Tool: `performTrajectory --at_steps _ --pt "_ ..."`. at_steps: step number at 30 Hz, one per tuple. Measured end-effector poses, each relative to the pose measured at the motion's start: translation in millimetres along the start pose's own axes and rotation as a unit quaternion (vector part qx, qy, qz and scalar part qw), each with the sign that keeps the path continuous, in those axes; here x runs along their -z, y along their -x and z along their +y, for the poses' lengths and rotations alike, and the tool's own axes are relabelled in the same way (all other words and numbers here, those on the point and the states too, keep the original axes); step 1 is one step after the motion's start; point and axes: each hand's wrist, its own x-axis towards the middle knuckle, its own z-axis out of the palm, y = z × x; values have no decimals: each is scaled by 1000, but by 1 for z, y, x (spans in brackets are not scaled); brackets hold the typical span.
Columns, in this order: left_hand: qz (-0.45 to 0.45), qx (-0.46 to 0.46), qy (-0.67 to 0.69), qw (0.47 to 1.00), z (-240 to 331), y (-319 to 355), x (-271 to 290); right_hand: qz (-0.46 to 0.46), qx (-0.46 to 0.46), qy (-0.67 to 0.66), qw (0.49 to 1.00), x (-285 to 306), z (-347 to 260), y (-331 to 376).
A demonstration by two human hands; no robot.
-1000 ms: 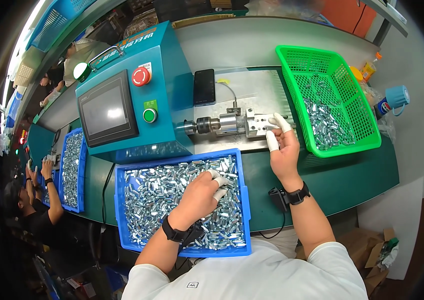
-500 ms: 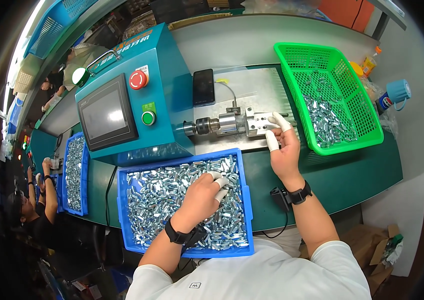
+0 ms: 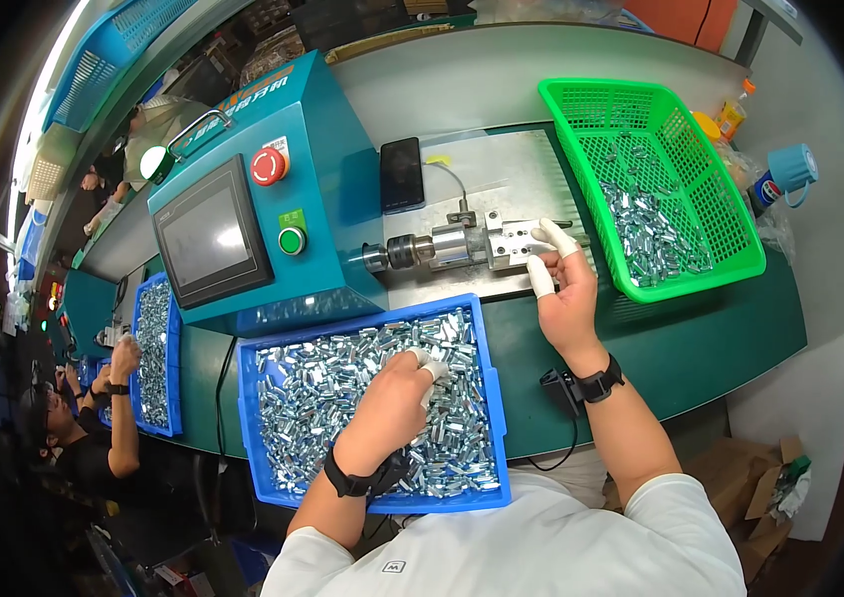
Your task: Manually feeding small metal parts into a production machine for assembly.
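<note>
Teal machine: left of the right hand's grip. Blue tray: beneath the left hand. Metal fixture: long axis left to right, its right end at the right fingertips, the nearer hand. Right grip: thumb and forefinger parted, no piece visible between; contact with the fixture unclear. Left grip: fingertips drawn close among small metal parts lying around and below; whether one is pinched cannot be told.

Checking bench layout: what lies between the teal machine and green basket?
Between the teal machine and green basket, the head view shows a metal plate bearing a black phone, plus a chuck, a clamp block and the right hand.
</note>
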Motion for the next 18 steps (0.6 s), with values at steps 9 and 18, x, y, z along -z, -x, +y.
performTrajectory --at_steps 9,18 --pt "-10 37 16 999 -4 3 6 -4 7 12 1000 0 2 1" --pt "14 -17 -16 1000 -9 5 6 -6 6 3 1000 -1 2 1"
